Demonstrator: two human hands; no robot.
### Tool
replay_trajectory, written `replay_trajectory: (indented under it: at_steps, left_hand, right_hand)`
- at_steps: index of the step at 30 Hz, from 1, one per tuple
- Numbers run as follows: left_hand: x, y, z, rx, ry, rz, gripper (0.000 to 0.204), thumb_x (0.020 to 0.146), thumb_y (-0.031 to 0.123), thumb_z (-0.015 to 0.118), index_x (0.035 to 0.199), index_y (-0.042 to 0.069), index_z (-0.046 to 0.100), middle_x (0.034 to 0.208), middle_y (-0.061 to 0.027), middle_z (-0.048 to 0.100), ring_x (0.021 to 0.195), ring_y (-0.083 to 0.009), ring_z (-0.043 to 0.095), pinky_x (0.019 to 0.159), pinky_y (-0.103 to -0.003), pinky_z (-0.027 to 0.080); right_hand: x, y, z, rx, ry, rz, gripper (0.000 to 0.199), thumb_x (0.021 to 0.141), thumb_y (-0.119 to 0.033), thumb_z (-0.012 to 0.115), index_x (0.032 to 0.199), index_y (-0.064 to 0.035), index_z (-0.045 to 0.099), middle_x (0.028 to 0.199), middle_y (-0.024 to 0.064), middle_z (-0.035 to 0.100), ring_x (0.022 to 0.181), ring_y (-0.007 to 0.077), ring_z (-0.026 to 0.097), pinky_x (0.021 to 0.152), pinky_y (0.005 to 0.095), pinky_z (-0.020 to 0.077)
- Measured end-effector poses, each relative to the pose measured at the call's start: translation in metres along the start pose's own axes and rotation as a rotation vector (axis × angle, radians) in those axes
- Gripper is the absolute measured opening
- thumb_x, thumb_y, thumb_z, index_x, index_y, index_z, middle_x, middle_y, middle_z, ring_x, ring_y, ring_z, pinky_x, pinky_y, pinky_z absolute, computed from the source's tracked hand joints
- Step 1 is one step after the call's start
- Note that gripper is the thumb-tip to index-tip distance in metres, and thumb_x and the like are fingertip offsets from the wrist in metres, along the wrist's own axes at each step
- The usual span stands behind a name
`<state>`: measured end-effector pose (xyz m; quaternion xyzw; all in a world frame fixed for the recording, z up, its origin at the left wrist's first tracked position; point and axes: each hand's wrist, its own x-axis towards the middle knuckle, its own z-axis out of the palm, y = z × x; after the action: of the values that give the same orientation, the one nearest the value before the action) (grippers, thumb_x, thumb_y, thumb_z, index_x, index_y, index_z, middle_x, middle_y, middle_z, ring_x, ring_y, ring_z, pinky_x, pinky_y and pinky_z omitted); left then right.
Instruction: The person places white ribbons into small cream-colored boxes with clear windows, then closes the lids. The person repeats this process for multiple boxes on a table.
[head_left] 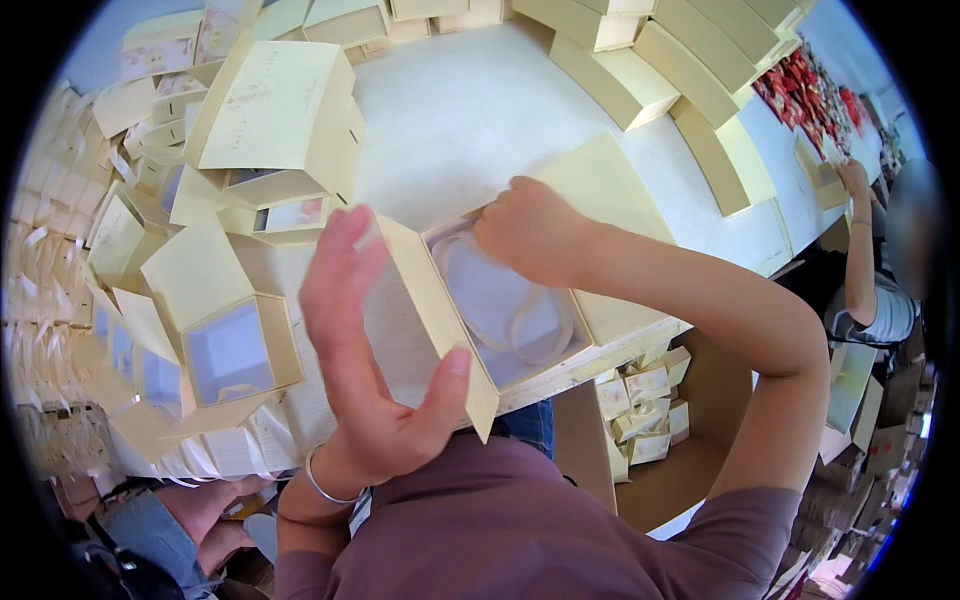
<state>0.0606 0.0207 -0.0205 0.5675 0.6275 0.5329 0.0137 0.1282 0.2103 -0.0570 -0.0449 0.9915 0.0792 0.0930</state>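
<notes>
A cream gift box lies open in front of me at the table's near edge, its pale inside facing up. One flap stands on its left side, and a wide lid panel spreads to the right. Inside, a cream ribbon lies in a loose loop. My left hand is beside the left flap, fingers stretched and blurred, thumb near the flap's edge. My right hand is over the box's far end, fingers curled in; what they hold, if anything, is hidden.
Stacked cream boxes and open boxes crowd the left; more boxes stand at the far right. A large carton with small packets sits below the table's edge. Another person works at the right beyond red items.
</notes>
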Motion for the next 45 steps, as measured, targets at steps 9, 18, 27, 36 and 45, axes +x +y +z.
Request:
replay_trajectory:
  at_steps: [9, 18, 27, 36, 45]
  left_hand:
    - [0.053, 0.015, 0.014, 0.068, -0.179, 0.074, 0.072, 0.069, 0.005, 0.061, 0.131, -0.002, 0.025, 0.127, -0.0179, 0.038, 0.116, -0.0252, 0.039, 0.097, -0.034, 0.03]
    - [0.053, 0.012, 0.011, -0.599, -0.358, -0.421, 0.033, 0.087, 0.008, 0.046, 0.118, -0.003, 0.042, 0.074, -0.0034, 0.051, 0.064, -0.0081, 0.048, 0.067, -0.023, 0.044]
    - [0.062, 0.019, 0.012, -1.22, -0.418, -0.789, 0.039, 0.085, 0.006, 0.044, 0.122, 0.001, 0.035, 0.065, -0.0025, 0.046, 0.052, -0.0077, 0.043, 0.049, -0.024, 0.045]
    - [0.055, 0.021, 0.021, -1.085, -0.47, -0.897, 0.051, 0.086, 0.012, 0.047, 0.13, 0.004, 0.022, 0.079, -0.0092, 0.056, 0.061, -0.0115, 0.05, 0.06, -0.03, 0.049]
    - [0.039, 0.003, 0.018, 0.191, -0.094, 0.127, 0.02, 0.078, 0.002, 0.057, 0.098, 0.001, 0.056, 0.073, -0.0076, 0.055, 0.058, -0.0121, 0.049, 0.05, -0.024, 0.043]
  right_hand:
    - [-0.067, 0.015, -0.103, 1.647, 0.234, 0.144, 0.022, 0.082, -0.018, 0.056, 0.073, 0.0018, 0.054, 0.068, 0.0129, 0.062, 0.047, 0.0124, 0.054, 0.047, 0.0242, 0.0443]
    - [-0.126, 0.016, -0.116, 1.582, 0.417, 0.533, 0.013, 0.083, -0.014, 0.053, 0.08, -0.0014, 0.051, 0.051, 0.0081, 0.052, 0.028, 0.0015, 0.028, 0.029, 0.0164, 0.0145]
    - [-0.173, 0.014, -0.121, 0.428, 0.516, 0.512, 0.032, 0.072, -0.01, 0.064, 0.101, -0.0013, 0.054, 0.086, 0.009, 0.058, 0.078, 0.017, 0.056, 0.066, 0.0248, 0.0416]
    - [-0.103, -0.024, -0.083, 0.55, 0.649, 0.023, 0.031, 0.068, 0.005, 0.056, 0.098, -0.0011, 0.055, 0.084, 0.0137, 0.056, 0.079, 0.0323, 0.054, 0.072, 0.0357, 0.0425]
    - [-0.086, -0.017, -0.061, 0.936, 0.717, 0.148, 0.007, 0.075, 0.0, 0.054, 0.082, 0.0021, 0.054, 0.066, 0.0175, 0.054, 0.062, 0.0329, 0.055, 0.056, 0.0359, 0.0435]
